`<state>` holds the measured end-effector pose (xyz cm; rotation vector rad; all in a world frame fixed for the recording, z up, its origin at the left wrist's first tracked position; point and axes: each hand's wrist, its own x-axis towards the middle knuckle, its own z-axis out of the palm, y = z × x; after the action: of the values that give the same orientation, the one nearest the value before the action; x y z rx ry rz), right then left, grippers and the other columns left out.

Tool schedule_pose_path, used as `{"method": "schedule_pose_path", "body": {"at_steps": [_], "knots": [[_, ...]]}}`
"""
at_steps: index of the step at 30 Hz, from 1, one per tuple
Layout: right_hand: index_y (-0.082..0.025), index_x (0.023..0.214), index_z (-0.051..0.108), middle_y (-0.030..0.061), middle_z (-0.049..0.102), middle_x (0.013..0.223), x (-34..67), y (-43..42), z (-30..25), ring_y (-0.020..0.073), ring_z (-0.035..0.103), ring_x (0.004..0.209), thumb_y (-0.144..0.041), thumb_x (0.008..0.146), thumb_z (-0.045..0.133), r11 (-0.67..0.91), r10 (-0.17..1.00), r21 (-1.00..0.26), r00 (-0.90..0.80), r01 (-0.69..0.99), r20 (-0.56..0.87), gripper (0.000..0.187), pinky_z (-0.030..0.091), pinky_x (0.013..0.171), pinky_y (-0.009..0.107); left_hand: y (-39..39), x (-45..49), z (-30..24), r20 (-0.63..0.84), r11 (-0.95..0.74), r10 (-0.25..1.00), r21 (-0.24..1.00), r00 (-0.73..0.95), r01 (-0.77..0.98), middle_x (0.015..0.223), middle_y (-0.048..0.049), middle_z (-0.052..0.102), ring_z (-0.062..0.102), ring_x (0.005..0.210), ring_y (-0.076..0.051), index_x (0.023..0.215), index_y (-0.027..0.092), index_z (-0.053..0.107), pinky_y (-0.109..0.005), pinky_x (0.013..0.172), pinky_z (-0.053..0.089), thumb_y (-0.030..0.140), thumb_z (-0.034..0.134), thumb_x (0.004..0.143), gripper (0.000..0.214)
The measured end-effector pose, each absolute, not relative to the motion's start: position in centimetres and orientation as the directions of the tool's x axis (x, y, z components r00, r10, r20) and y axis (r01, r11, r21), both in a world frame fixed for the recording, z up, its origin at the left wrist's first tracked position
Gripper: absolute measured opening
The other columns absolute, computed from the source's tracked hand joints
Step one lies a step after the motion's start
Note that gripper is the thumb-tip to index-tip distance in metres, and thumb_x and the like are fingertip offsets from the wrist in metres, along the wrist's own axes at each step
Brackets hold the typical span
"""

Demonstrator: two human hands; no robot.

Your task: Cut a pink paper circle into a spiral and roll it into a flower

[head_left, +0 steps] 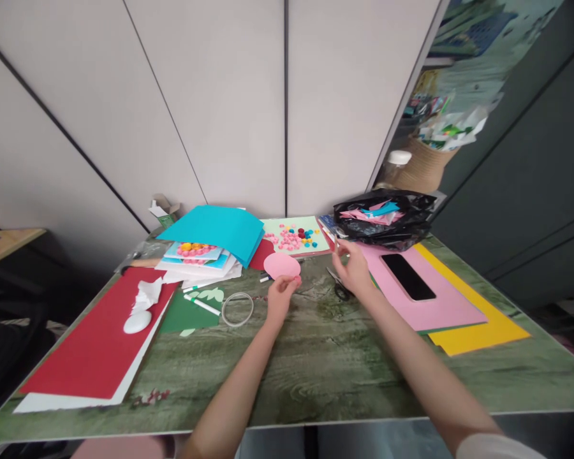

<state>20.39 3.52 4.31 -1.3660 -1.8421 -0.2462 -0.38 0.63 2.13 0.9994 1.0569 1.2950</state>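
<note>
My left hand (281,294) is closed on a pink paper circle (281,264), holding it upright above the green marbled table (325,357). My right hand (351,268) hovers to the right of it, fingers pinched together near the edge of a pale green card (316,224) strewn with small pink, blue and yellow paper rolls (291,239). What the right fingers hold, if anything, I cannot make out. Black-handled scissors (340,291) lie on the table just under the right hand.
Red paper sheet (95,347) with crumpled white paper on the left. Teal sheet (215,231) over a stack of cards. Tape ring (238,309) and markers near the middle. Pink (440,306) and yellow sheets right, a phone (407,276) on them. Black bag (387,220) of scraps behind.
</note>
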Motion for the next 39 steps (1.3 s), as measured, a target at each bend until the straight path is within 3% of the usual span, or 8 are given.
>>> {"method": "schedule_pose_path", "body": {"at_steps": [3,5,8,10,13,20,28,39], "knots": [[-0.019,0.124,0.037,0.0059,0.058,0.087,19.0,2.1,7.5,0.0191,0.058,0.083,-0.022,0.089,0.038,0.470,0.623,-0.360,-0.014,0.806,0.782,0.035,0.048,0.076,0.039,0.9,-0.2,4.3,0.004,-0.016,0.999,0.972,-0.051,-0.236,0.072,-0.0022,0.068,0.062,0.074,-0.015,0.070,0.015,0.062,-0.028,0.079,0.045,0.032,0.067,0.065,0.019],[-0.021,0.119,0.046,0.0073,0.060,0.094,18.0,1.5,10.1,0.0197,0.060,0.085,-0.024,0.088,0.043,0.601,0.535,-0.518,0.175,0.609,0.826,0.031,0.049,0.075,0.039,1.3,0.2,6.5,0.054,-0.063,0.998,0.969,-0.045,-0.237,0.074,-0.0028,0.068,0.063,0.076,-0.017,0.071,0.016,0.062,-0.028,0.078,0.046,0.033,0.068,0.066,0.019],[-0.021,0.115,0.053,0.0086,0.064,0.097,16.5,0.9,13.9,0.0207,0.063,0.087,-0.028,0.089,0.041,0.710,0.540,-0.610,0.282,0.352,0.793,0.029,0.051,0.073,0.038,1.8,1.0,10.3,0.138,-0.155,0.987,0.948,-0.080,-0.279,0.077,-0.0024,0.069,0.065,0.078,-0.018,0.075,0.017,0.061,-0.029,0.078,0.047,0.034,0.066,0.068,0.019],[-0.021,0.114,0.053,0.0089,0.066,0.095,15.6,0.6,15.6,0.0219,0.065,0.087,-0.030,0.087,0.048,0.727,0.545,-0.626,0.316,0.282,0.776,0.029,0.052,0.069,0.035,1.9,1.5,12.6,0.169,-0.200,0.977,0.936,-0.127,-0.291,0.082,-0.0031,0.069,0.065,0.082,-0.018,0.076,0.018,0.061,-0.029,0.078,0.048,0.033,0.067,0.067,0.019],[-0.023,0.100,0.060,0.0046,0.069,0.084,14.8,0.3,16.7,0.0194,0.065,0.082,-0.025,0.084,0.055,0.717,0.522,-0.620,0.343,0.320,0.781,0.017,0.052,0.068,0.031,1.8,1.9,14.8,0.215,-0.237,0.971,0.924,-0.106,-0.298,0.082,-0.0040,0.069,0.065,0.082,-0.019,0.074,0.017,0.062,-0.028,0.076,0.048,0.032,0.069,0.066,0.019],[-0.025,0.098,0.066,0.0036,0.066,0.085,14.7,-0.7,17.3,0.0176,0.060,0.079,-0.017,0.085,0.052,0.717,0.575,-0.518,0.024,0.466,0.818,0.021,0.047,0.069,0.032,2.6,0.8,15.4,0.279,-0.282,0.959,0.916,-0.052,-0.286,0.075,-0.0039,0.068,0.064,0.078,-0.018,0.073,0.017,0.062,-0.026,0.072,0.048,0.033,0.068,0.069,0.018],[-0.023,0.084,0.054,0.0013,0.059,0.071,13.3,-1.6,17.7,0.0176,0.058,0.076,-0.012,0.081,0.053,0.706,0.534,-0.459,0.020,0.540,0.845,0.011,0.046,0.067,0.031,2.7,0.1,15.7,0.313,-0.325,0.944,0.935,-0.101,-0.140,0.075,-0.0036,0.067,0.062,0.078,-0.017,0.073,0.017,0.062,-0.025,0.072,0.047,0.032,0.065,0.071,0.016],[-0.021,0.084,0.054,0.0002,0.055,0.068,13.3,-1.4,17.9,0.0144,0.053,0.067,-0.012,0.083,0.051,0.704,0.549,-0.443,-0.030,0.555,0.835,0.009,0.044,0.063,0.029,2.7,0.0,15.5,0.353,-0.357,0.931,0.934,-0.096,-0.025,0.078,-0.0032,0.066,0.061,0.079,-0.017,0.075,0.016,0.063,-0.025,0.074,0.045,0.030,0.064,0.073,0.014]]}}
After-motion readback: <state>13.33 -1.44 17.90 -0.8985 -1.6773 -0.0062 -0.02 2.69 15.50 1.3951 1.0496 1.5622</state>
